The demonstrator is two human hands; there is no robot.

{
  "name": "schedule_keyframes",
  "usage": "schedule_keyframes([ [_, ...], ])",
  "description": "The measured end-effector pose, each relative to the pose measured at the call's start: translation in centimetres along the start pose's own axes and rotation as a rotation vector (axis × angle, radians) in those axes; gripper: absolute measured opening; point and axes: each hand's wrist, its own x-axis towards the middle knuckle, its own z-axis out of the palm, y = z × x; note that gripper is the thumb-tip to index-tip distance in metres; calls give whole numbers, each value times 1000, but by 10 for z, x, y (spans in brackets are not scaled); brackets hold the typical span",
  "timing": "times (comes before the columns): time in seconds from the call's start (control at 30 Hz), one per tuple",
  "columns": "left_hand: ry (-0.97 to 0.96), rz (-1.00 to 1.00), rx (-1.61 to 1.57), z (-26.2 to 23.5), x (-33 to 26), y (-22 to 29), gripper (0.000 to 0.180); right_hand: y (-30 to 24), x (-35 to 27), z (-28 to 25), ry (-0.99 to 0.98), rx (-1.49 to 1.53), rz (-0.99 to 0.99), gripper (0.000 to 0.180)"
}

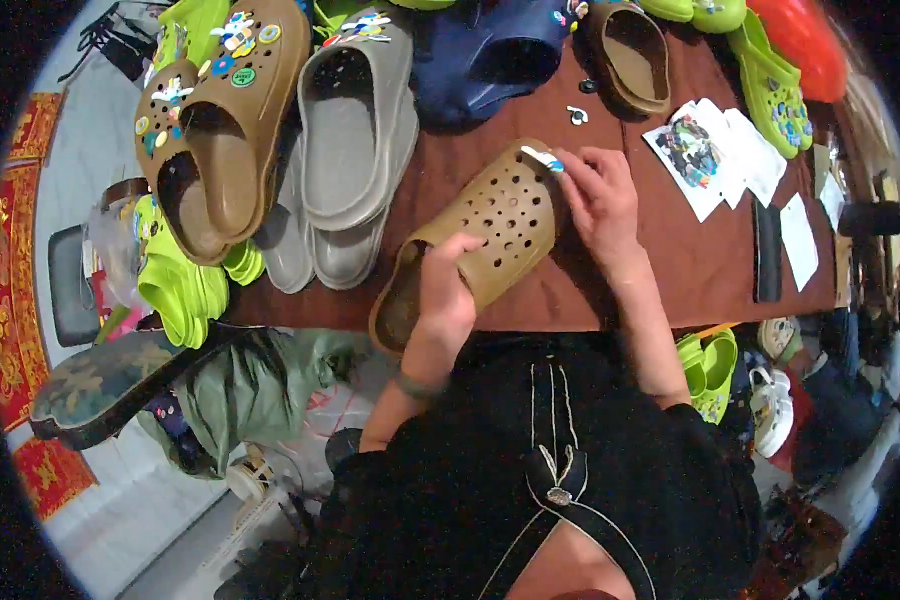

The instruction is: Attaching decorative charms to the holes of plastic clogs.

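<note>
A brown perforated clog (pixel 490 225) lies tilted on the dark red table (pixel 670 270), toe pointing up and right. My left hand (pixel 445 295) grips it at the heel opening. My right hand (pixel 598 190) pinches a small white and blue charm (pixel 542 157) against the clog's toe holes.
Brown clogs with several charms (pixel 215 120), grey clogs (pixel 355 130), a navy clog (pixel 485 55) and another brown one (pixel 632 55) crowd the table's far side. Lime clogs (pixel 775 90) and white sheets with charms (pixel 715 150) lie right. Bags and more lime clogs (pixel 175 285) sit left.
</note>
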Motion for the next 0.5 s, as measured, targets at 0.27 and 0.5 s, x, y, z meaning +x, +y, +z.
schedule_keyframes([
  [0.27, 211, -293, -122, -1, 20, 8, 33, -16, -5, 17, -42, -161, -154, 38],
  [0.5, -72, 447, 1030, -40, 8, -5, 39, -56, -3, 16, -342, -474, -254, 21],
])
